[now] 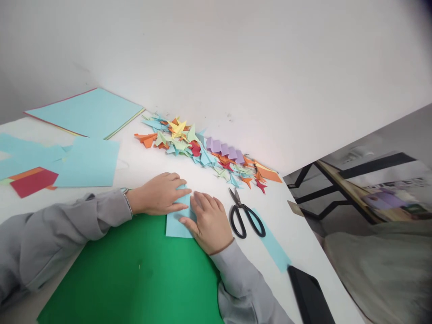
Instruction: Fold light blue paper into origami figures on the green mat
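Observation:
A light blue piece of paper lies at the far edge of a green sheet. My left hand rests on the paper's upper left part, palm down with its fingers spread. On the right side of the same paper lies my right hand, its thumb apart from the other fingers and its fingertips on the paper. The two hands are close together, and they cover part of the paper. Black-handled scissors lie partly open to the right of my right hand.
Folded coloured paper shapes are heaped along the wall. Large coloured sheets lie at the back left, with blue paper and a red piece nearer. A blue strip and a black object are at right.

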Demonstrator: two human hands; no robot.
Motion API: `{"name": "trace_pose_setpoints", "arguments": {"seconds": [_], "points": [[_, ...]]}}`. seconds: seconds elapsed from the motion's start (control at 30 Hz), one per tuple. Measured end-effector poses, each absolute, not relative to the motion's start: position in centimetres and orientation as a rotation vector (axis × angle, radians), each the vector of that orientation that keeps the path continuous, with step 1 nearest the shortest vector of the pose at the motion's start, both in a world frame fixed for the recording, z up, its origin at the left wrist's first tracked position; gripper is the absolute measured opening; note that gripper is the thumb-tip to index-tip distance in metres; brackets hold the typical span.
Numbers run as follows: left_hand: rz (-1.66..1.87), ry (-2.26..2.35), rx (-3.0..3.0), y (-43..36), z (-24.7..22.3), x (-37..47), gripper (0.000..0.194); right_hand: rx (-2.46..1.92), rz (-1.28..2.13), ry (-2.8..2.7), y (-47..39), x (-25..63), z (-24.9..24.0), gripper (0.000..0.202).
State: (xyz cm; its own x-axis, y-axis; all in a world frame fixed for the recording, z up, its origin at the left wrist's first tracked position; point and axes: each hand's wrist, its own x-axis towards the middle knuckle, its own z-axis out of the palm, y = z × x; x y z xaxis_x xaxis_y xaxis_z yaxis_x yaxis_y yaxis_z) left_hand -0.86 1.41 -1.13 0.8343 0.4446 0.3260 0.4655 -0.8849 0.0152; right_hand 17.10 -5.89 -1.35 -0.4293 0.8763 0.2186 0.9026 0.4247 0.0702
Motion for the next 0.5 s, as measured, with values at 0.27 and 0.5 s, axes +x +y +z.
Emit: {"name": "trace_pose_setpoints", "arguments": {"seconds": [0.27, 0.5], "points": [[-0.414, -0.567, -3.036, 2.9, -1.6, -1.6, 0.034, -1.647, -0.160, -2.444, -6.6, 16.1, -1.7, 0.069], [-0.565, -0.696, -2.921, 1.1, -1.7, -0.9, 0.021, -1.672, -0.206, -2.477, -6.0, 16.1, -1.6, 0.067]]}}
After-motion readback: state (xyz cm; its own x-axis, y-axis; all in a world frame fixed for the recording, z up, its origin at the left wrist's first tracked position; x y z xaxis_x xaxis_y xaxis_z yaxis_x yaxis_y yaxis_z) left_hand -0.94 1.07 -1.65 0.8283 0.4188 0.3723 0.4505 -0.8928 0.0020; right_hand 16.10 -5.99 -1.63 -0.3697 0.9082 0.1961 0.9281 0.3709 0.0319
